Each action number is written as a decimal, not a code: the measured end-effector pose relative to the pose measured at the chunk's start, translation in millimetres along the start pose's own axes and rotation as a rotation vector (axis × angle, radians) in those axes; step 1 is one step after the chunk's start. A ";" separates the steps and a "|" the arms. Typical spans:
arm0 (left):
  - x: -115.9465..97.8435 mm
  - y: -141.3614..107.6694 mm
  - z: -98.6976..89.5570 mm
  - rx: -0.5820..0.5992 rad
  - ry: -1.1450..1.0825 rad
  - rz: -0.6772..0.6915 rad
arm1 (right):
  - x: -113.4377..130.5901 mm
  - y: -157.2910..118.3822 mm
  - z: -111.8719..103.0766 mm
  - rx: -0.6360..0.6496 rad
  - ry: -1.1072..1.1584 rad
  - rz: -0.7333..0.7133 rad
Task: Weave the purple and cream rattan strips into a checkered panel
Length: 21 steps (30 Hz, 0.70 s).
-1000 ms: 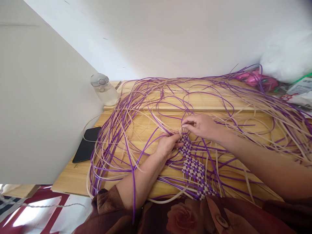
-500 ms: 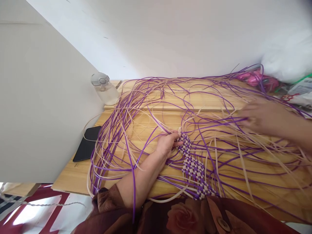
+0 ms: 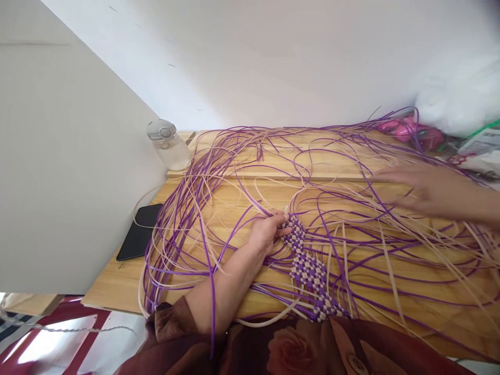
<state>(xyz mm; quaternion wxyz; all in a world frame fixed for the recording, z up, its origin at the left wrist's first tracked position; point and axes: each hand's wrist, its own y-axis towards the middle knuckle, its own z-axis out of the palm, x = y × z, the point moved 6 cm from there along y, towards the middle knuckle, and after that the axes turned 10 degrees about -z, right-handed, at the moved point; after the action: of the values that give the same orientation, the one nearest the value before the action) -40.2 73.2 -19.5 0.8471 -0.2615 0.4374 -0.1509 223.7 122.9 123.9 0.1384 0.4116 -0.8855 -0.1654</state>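
Note:
A woven strip point(image 3: 310, 271) of purple and beige cords runs from the table's middle down to the front edge. At its far end my left hand point(image 3: 269, 229) pinches the weave, thumb on top near a pale cord end. Long loose purple and beige strands point(image 3: 183, 219) spread out from both sides of the weave. My right hand point(image 3: 416, 190) is over the strands on the right, blurred by motion, its fingers stretched out and apart. I see nothing held in it.
A clear bottle with a grey lid point(image 3: 167, 143) stands at the back left. A black tablet or phone point(image 3: 139, 232) lies at the left edge of the wooden table point(image 3: 105, 281). Pink stuff point(image 3: 410, 130) and white plastic bags point(image 3: 457, 99) are piled at the back right, against the wall.
My right hand has let go of the purple strand it had pulled out to the right, and its fingers have spread. My left hand keeps its place on the weave.

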 end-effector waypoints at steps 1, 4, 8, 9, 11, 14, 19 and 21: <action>-0.1 -0.6 -0.2 0.001 -0.001 0.000 | 15.3 8.8 18.9 0.175 0.039 -0.114; -0.6 -2.3 0.6 0.021 -0.004 -0.005 | 55.3 32.0 63.2 0.204 0.031 -0.167; -0.5 -2.8 1.8 0.025 0.000 -0.014 | 86.1 37.8 95.4 0.245 0.046 -0.089; -0.3 -2.4 1.9 0.022 0.002 -0.016 | 90.4 35.4 93.8 0.274 0.091 -0.077; 0.2 -1.2 2.0 0.025 -0.001 -0.013 | 99.1 30.9 83.2 0.336 0.248 -0.059; 1.5 1.0 1.1 0.040 -0.008 -0.007 | 113.0 34.5 61.5 0.314 0.528 -0.046; 2.6 1.6 2.8 0.099 0.022 -0.001 | 116.7 47.5 73.6 0.289 0.956 0.073; 2.3 0.1 3.4 0.086 0.019 -0.016 | 106.5 48.4 87.6 0.244 1.029 0.196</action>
<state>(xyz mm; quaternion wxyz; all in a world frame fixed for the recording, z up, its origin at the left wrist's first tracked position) -36.1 73.2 -19.4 0.8522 -0.2267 0.4365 -0.1786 90.9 85.3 75.7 0.5204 0.3681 -0.7503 0.1753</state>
